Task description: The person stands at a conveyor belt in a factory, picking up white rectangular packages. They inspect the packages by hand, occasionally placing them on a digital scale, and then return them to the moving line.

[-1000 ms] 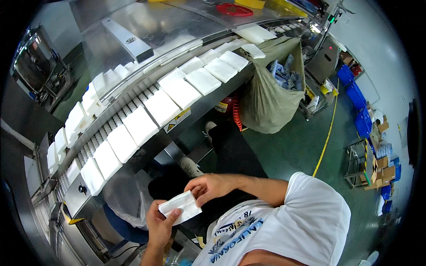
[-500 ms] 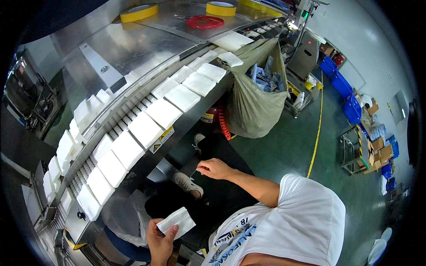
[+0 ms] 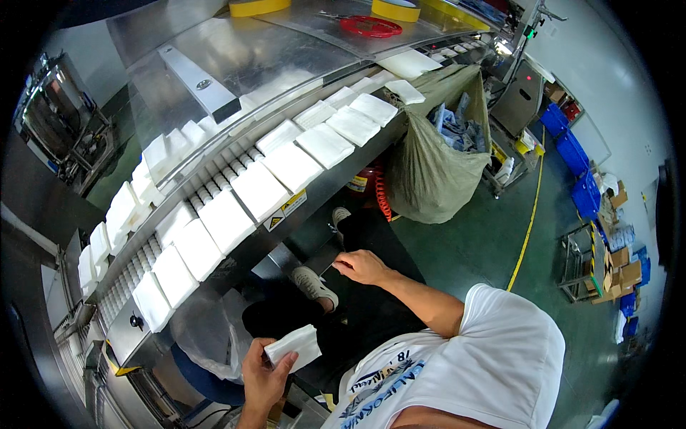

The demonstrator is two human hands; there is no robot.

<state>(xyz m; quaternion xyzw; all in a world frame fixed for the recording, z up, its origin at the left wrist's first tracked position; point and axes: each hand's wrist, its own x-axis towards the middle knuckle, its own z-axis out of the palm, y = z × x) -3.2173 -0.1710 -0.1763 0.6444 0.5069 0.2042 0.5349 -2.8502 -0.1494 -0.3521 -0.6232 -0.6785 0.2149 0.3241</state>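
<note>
- While white tissue packs (image 3: 261,189) are riding along the steel conveyor (image 3: 214,93) at far left, the left hand (image 3: 263,372) is gripping one white pack (image 3: 294,347) near the lap, fingers pinching its end (likely to keep it flat).
- Right hand (image 3: 363,267) is hovering empty over the knees, fingers loosely curled.
- Green sack (image 3: 429,171) is hanging at the conveyor's right end, mouth open, seemingly for rejects.

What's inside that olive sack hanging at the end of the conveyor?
The olive sack hangs open-mouthed beside the conveyor. A jumble of blue-grey wrappers or scraps shows at the top. Everything deeper is covered by the cloth.
</note>
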